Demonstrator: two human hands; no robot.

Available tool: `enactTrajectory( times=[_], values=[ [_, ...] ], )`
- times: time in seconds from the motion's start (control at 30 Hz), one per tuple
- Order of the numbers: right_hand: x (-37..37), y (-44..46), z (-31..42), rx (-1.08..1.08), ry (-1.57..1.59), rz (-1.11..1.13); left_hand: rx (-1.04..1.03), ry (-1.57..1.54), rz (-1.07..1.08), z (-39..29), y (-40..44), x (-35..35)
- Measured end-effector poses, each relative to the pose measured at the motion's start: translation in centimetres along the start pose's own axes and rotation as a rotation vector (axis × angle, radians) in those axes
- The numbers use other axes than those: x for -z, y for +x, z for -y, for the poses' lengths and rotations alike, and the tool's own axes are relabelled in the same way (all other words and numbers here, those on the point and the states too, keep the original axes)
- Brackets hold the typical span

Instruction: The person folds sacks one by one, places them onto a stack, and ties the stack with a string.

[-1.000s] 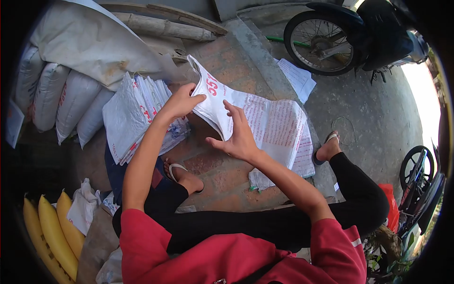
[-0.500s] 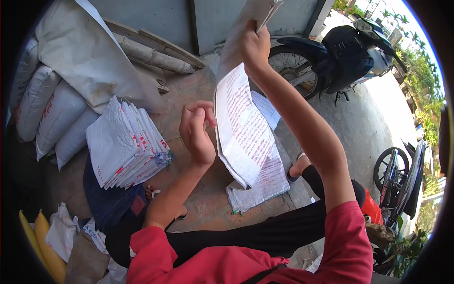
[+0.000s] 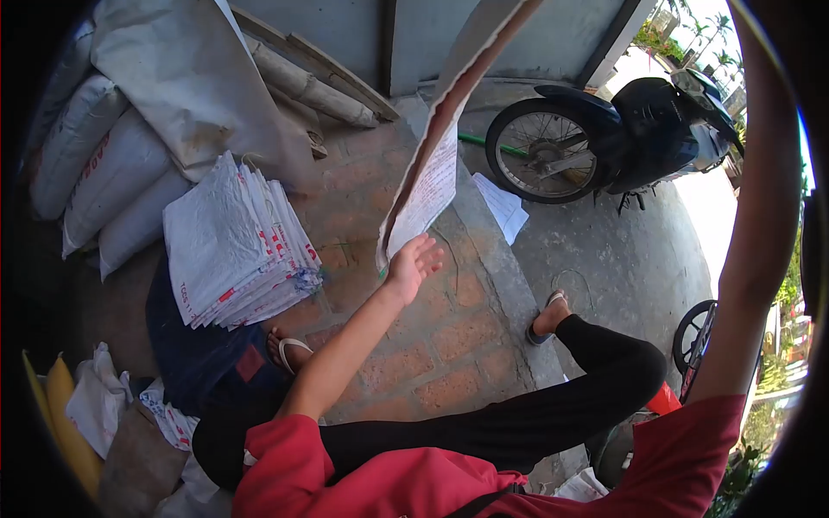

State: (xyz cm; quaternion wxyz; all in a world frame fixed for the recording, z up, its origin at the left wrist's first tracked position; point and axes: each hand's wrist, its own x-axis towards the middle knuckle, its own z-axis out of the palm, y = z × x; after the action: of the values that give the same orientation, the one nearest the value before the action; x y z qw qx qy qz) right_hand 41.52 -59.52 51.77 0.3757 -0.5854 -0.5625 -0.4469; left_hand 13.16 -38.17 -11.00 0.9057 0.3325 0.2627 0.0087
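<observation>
A white woven sack (image 3: 432,186) with red print hangs in the middle, its upper end running out past the top edge of the view. My left hand (image 3: 414,266) is at its lower end, palm turned up and fingers spread; whether they touch it I cannot tell. My right hand is outside the picture; only the raised forearm shows at the far right. To the left of my left hand stands a stack of folded white sacks (image 3: 220,246) with red lettering.
Filled sacks (image 3: 129,168) lean at the left beneath a beige sheet (image 3: 173,86). A motorbike (image 3: 622,129) stands at the upper right, near loose papers (image 3: 501,207) on the concrete. Yellow bags (image 3: 71,414) sit at the lower left. My feet rest on either side of the brick paving (image 3: 432,363).
My right hand has swung up and out of view. The sack's lower end has lifted off the bricks. My left hand has opened from a curl and moved right and down.
</observation>
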Motion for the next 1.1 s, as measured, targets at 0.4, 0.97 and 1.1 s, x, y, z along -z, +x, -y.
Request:
enactTrajectory(
  times=[0.4,0.97,1.1],
  values=[
    [19.5,-40.0,-6.1,-1.377,0.427,-0.408,-0.223,-0.651,-0.283,1.9,12.1,12.8],
    [16.1,-72.6,11.6,-1.813,0.361,-0.832,-0.234,-0.048,-0.651,6.3,7.2,18.5],
    [14.2,-72.9,13.3,-1.781,0.497,-0.896,-0.233,-0.121,-0.61,5.5,6.9,19.2]
  ],
)
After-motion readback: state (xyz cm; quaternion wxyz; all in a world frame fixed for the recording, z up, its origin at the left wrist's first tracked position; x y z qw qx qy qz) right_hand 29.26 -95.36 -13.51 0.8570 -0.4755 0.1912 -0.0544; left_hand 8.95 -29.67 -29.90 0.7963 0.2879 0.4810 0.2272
